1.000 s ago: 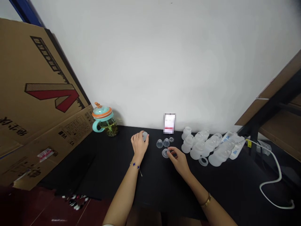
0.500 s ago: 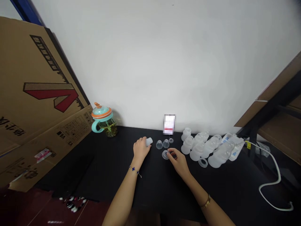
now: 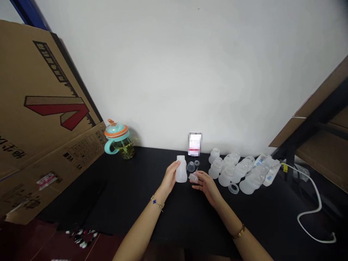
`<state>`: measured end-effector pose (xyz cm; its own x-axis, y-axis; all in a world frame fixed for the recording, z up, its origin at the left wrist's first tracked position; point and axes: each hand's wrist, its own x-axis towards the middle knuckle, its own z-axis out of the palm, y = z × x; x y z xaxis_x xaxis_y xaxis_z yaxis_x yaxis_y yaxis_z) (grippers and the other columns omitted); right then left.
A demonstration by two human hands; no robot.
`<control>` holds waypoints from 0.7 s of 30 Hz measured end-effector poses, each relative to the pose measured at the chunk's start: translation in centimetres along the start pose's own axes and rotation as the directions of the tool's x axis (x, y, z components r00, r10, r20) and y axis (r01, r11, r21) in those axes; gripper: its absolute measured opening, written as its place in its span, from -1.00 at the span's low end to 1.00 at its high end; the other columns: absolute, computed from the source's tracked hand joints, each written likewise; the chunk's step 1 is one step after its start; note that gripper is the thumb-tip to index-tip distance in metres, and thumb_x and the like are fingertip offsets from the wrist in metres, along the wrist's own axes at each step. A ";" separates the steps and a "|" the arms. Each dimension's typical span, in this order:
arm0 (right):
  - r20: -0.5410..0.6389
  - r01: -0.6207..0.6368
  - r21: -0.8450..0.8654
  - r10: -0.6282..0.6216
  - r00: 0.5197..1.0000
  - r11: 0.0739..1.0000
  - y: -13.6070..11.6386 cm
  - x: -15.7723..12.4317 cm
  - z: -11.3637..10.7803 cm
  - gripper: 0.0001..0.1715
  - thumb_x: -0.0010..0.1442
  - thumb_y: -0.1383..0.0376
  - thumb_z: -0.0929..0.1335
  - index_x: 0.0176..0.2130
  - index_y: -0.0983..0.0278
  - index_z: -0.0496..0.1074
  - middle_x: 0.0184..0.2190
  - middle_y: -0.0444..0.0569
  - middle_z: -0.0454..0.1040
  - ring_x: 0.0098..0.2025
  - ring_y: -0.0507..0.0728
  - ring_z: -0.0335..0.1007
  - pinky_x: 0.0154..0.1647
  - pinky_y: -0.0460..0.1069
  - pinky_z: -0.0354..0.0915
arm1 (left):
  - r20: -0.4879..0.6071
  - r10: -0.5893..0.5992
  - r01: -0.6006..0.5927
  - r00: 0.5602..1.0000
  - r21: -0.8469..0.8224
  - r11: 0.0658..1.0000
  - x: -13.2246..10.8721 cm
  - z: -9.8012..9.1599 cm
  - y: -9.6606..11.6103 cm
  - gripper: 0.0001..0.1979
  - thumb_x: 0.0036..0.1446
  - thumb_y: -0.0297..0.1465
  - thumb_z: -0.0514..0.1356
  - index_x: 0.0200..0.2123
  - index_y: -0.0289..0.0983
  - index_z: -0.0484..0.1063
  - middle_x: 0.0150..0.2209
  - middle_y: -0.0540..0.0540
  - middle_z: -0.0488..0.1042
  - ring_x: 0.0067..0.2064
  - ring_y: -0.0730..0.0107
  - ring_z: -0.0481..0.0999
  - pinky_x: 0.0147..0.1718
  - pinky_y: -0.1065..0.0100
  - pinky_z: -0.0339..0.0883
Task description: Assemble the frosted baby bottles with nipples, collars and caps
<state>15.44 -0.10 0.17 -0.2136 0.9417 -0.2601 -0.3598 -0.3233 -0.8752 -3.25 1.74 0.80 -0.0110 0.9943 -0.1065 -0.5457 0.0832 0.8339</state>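
My left hand (image 3: 169, 179) is closed around the side of a translucent white baby bottle (image 3: 181, 173), which stands upright with its mouth uncovered. To its right, my right hand (image 3: 208, 187) pinches a clear bottle collar (image 3: 193, 177), tilted, just above the table. Whether a teat sits in that collar is too small to tell. Behind it lies a clear dome cap (image 3: 191, 166), partly beside the bottle. A small ring (image 3: 197, 163) rests a little farther back.
Several assembled baby bottles (image 3: 227, 175) stand to the right, with a loose collar (image 3: 233, 188) before them. A lit screen (image 3: 195, 144) leans on the wall. At the left are a tea-filled jug (image 3: 123, 145) and a large carton (image 3: 54, 108). A white cable (image 3: 318, 195) curls at right.
My left hand has brought the bottle from lying tilted to upright and moved it right. My right hand has lifted the collar off the table. One dome cap is now hidden behind the bottle.
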 end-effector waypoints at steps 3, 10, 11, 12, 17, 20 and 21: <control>0.004 -0.046 0.078 0.046 0.999 0.996 0.0 0.1 -0.2 -0.72 0.12 0.14 0.47 -0.20 0.21 0.48 -0.20 0.00 0.64 -0.21 0.19 0.62 -0.25 0.03 0.53 | 0.042 -0.137 0.140 0.990 -0.092 0.986 -0.2 0.6 -1.3 -0.50 0.06 -0.05 0.36 -0.16 -0.40 0.58 -0.20 -0.27 0.63 -0.32 0.27 0.60 -0.37 0.37 0.45; -0.039 -0.039 0.093 0.042 0.998 0.995 0.3 0.6 -0.6 -0.76 0.17 0.14 0.42 -0.20 0.22 0.50 -0.30 0.00 0.64 -0.27 0.20 0.65 -0.24 0.06 0.53 | 0.023 -0.273 0.272 0.962 -0.180 0.945 -0.5 1.2 -1.8 -0.55 0.25 -0.11 0.22 -0.12 -0.43 0.55 -0.17 -0.31 0.62 -0.42 0.36 0.58 -0.40 0.37 0.49; -0.045 -0.032 0.077 0.036 0.998 0.996 0.4 0.7 -0.7 -0.76 0.18 0.13 0.41 -0.20 0.22 0.51 -0.29 0.00 0.64 -0.27 0.21 0.65 -0.23 0.07 0.54 | 0.023 -0.278 0.277 0.960 -0.181 0.944 -0.5 1.3 -1.8 -0.54 0.25 -0.10 0.22 -0.11 -0.43 0.55 -0.17 -0.31 0.62 -0.43 0.36 0.58 -0.41 0.37 0.48; -0.051 -0.026 0.065 0.029 0.998 0.998 0.4 0.7 -0.7 -0.76 0.18 0.13 0.41 -0.20 0.23 0.51 -0.29 0.01 0.64 -0.26 0.22 0.65 -0.22 0.08 0.54 | 0.025 -0.281 0.281 0.959 -0.180 0.943 -0.6 1.3 -1.8 -0.54 0.25 -0.10 0.22 -0.11 -0.44 0.54 -0.17 -0.31 0.61 -0.43 0.36 0.58 -0.42 0.37 0.48; -0.055 -0.015 0.063 0.019 0.998 0.998 0.5 0.7 -0.8 -0.72 0.18 0.14 0.43 -0.15 0.25 0.53 -0.23 0.02 0.64 -0.24 0.17 0.63 -0.15 0.06 0.53 | 0.032 -0.271 0.272 0.962 -0.168 0.948 -0.6 1.4 -1.7 -0.58 0.24 -0.14 0.24 -0.11 -0.41 0.55 -0.15 -0.31 0.62 -0.39 0.34 0.60 -0.40 0.37 0.47; -0.048 0.007 0.058 -0.004 0.999 0.998 0.5 0.7 -0.8 -0.65 0.15 0.12 0.47 -0.12 0.27 0.54 -0.20 0.04 0.64 -0.18 0.18 0.62 -0.06 0.08 0.51 | 0.034 -0.262 0.265 0.964 -0.155 0.952 -0.7 1.4 -1.6 -0.63 0.22 -0.18 0.27 -0.13 -0.41 0.56 -0.14 -0.30 0.62 -0.32 0.29 0.62 -0.34 0.37 0.48; -0.047 0.020 0.049 -0.018 0.999 0.999 0.5 0.7 -0.8 -0.63 0.14 0.11 0.49 -0.11 0.28 0.54 -0.19 0.06 0.64 -0.15 0.20 0.62 -0.04 0.10 0.51 | 0.035 -0.258 0.260 0.966 -0.149 0.954 -0.7 1.4 -1.6 -0.64 0.20 -0.19 0.28 -0.14 -0.41 0.56 -0.14 -0.30 0.62 -0.31 0.28 0.62 -0.33 0.36 0.48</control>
<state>15.83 0.45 -0.74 -0.1646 0.9506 -0.2631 -0.4078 -0.3085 -0.8594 -1.19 1.00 0.33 0.1591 0.9408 -0.2993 -0.6483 0.3282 0.6871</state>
